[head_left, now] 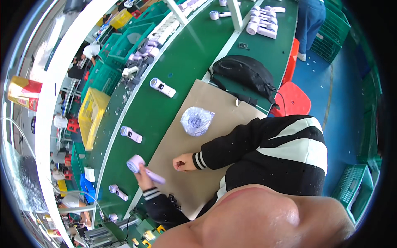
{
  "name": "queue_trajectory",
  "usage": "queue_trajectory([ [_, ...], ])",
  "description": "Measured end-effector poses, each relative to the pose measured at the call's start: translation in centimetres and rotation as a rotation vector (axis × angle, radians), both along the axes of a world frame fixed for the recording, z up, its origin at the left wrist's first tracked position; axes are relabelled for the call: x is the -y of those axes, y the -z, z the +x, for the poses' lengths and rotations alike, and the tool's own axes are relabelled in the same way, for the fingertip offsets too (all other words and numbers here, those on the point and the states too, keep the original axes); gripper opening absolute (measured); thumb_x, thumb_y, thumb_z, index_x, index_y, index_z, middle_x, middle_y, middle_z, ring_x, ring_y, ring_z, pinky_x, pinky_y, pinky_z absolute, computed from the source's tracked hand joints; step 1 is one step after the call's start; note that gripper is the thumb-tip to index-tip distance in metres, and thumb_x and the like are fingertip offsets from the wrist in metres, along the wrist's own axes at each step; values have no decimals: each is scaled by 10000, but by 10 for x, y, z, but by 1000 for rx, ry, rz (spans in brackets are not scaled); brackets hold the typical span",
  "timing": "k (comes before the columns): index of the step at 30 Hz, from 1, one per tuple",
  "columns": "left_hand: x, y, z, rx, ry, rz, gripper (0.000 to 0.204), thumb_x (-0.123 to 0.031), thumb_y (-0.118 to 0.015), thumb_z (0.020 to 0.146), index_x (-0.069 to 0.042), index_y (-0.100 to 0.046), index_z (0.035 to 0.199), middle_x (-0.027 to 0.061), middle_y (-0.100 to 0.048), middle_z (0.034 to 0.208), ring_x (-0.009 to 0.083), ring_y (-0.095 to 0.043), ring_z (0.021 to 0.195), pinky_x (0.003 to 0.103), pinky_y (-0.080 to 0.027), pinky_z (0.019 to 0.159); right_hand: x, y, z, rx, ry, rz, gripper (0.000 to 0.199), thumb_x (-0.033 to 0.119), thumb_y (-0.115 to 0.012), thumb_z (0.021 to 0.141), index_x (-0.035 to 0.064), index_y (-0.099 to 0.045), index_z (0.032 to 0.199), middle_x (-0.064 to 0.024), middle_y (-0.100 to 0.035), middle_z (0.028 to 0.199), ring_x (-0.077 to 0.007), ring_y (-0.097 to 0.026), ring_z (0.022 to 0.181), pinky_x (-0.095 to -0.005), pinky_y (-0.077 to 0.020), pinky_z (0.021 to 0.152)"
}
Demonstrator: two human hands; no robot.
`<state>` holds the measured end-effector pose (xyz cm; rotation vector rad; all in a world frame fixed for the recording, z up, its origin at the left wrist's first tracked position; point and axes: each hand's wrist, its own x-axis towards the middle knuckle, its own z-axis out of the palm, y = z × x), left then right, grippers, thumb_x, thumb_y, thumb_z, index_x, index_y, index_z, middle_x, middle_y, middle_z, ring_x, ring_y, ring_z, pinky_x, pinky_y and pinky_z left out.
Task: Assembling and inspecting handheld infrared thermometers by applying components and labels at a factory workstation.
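Note:
My left hand (pixel 143 177) grips a lilac hand-held device (pixel 142 168) with a round head, holding it over the edge of the green belt (pixel 182 62). My right hand (pixel 184 162) rests as a closed fist on a brown cardboard sheet (pixel 215 103), a short way right of the left hand. Whether something small is pinched in its fingers cannot be made out. A clear plastic bag (pixel 197 120) of small lilac parts lies on the cardboard above my right hand. Both my sleeves are black with striped cuffs.
Three white-and-lilac devices (pixel 162 87) (pixel 131 134) (pixel 118 192) lie along the belt. A black bag (pixel 244 72) sits at the cardboard's far end. A yellow crate (pixel 93 115) and green crates stand beyond the belt, red stools (pixel 291 99) to the right. A person in jeans (pixel 310 20) stands at the top.

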<state>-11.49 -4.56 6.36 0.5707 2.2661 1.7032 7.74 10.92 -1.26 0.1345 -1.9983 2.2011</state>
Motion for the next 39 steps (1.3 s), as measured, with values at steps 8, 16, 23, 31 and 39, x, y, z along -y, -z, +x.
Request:
queue_trajectory([
  [8,-31,62,120,167,-87,212,422,-262,-582,894,1,-451,1196,157,-521,1133,211,-546,962,293,-447,825,-1,-7,5,-100,417,43,54,40,-543,796,68,-562,837,-22,-554,708,-158,-501,629,-269,-429,614],
  [16,-43,76,135,41,-198,116,417,-162,-531,911,1,-406,1274,181,-487,1191,245,-524,1012,327,-432,892,4,2,-6,-95,462,133,75,40,-565,772,77,-571,837,-48,-549,775,-203,-512,672,-278,-434,649],
  [23,34,78,107,-237,22,-187,460,-100,-555,860,-19,-420,1292,184,-503,1158,275,-512,1011,351,-427,882,6,6,-3,-150,455,308,88,35,-575,765,95,-573,830,-54,-512,928,-234,-488,837,-307,-410,771],
  [31,103,48,82,-416,-226,-1214,551,-392,-570,774,-226,-441,1284,113,-483,1248,355,-459,1107,482,-396,892,13,9,-19,-360,445,499,74,51,-596,773,120,-570,782,-66,-478,1038,-255,-450,945,-343,-384,840],
  [39,112,31,83,-440,-315,-1131,322,-266,-592,773,-212,-564,1088,78,-544,1122,313,-523,1011,455,-432,815,20,-14,-38,-257,393,598,83,60,-570,764,127,-539,802,-65,-469,969,-275,-446,896,-364,-403,813],
])
